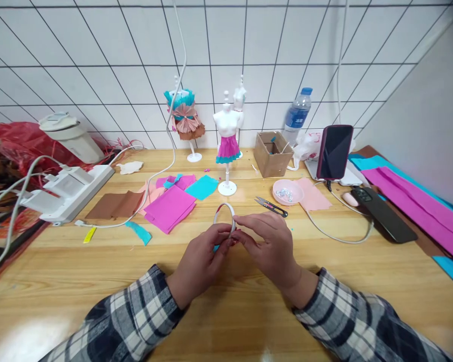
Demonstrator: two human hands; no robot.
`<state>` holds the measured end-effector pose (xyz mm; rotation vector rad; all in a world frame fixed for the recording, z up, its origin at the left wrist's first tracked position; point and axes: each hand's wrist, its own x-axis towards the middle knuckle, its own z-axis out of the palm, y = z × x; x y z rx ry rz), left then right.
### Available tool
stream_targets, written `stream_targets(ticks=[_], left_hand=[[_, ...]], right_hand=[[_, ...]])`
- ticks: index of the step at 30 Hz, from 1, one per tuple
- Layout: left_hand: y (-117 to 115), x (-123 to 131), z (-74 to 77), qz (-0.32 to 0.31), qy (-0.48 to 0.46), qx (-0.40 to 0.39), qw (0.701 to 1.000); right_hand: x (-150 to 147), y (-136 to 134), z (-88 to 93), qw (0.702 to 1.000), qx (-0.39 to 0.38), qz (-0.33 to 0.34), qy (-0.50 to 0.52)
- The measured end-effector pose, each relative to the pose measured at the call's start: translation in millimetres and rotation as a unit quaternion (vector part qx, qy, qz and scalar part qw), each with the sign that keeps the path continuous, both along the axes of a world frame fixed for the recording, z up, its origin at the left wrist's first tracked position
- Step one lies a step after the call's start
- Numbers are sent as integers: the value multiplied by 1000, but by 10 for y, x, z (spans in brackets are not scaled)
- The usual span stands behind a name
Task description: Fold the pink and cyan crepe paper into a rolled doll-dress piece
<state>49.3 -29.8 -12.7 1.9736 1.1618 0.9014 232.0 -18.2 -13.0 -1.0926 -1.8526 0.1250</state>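
Observation:
Between my hands a thin white ring, which looks like a narrow roll of tape (233,217), stands upright above the wooden table. My left hand (198,264) is closed, pinching at the ring's lower edge, and a bit of blue crepe paper (216,248) shows at its fingers. My right hand (270,246) has its index finger against the ring's right side and its thumb low beside the left fingertips. Something small and pinkish-red is at the meeting fingertips, mostly hidden. Just beyond stands a white mini mannequin (227,125) in a magenta and blue paper skirt.
Magenta paper (171,208), brown paper (113,205) and thread snips (272,206) lie on the table. Right of them are a pink dish (288,184), a cardboard box (272,163), a propped phone (335,151) and a black phone (385,216). A power strip (71,191) with cables stands left.

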Motion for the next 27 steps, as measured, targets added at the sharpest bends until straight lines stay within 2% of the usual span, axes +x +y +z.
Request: stream_targets(ticks=[7, 12, 17, 19, 22, 25, 27], left_hand=[[-11, -13, 75, -8, 74, 42, 996], [0, -59, 133, 16, 139, 110, 984], [-7, -57, 188, 52, 126, 135, 981], [-44, -36, 201, 67, 93, 92, 989], [-113, 29, 192, 68, -12, -52, 996], [-105, 69, 167, 75, -144, -177, 971], [-14, -7, 172, 115, -198, -184, 956]], right_hand=[[-23, -19, 56, 997, -53, 28, 38], [-13, -31, 50, 990, -94, 99, 40], [-43, -84, 50, 989, -58, 139, 0], [-63, -104, 52, 989, -44, 139, -11], [-84, -145, 50, 992, -3, 128, -14], [-69, -198, 68, 989, 71, 133, 7], [-39, -218, 95, 984, 99, 145, 33]])
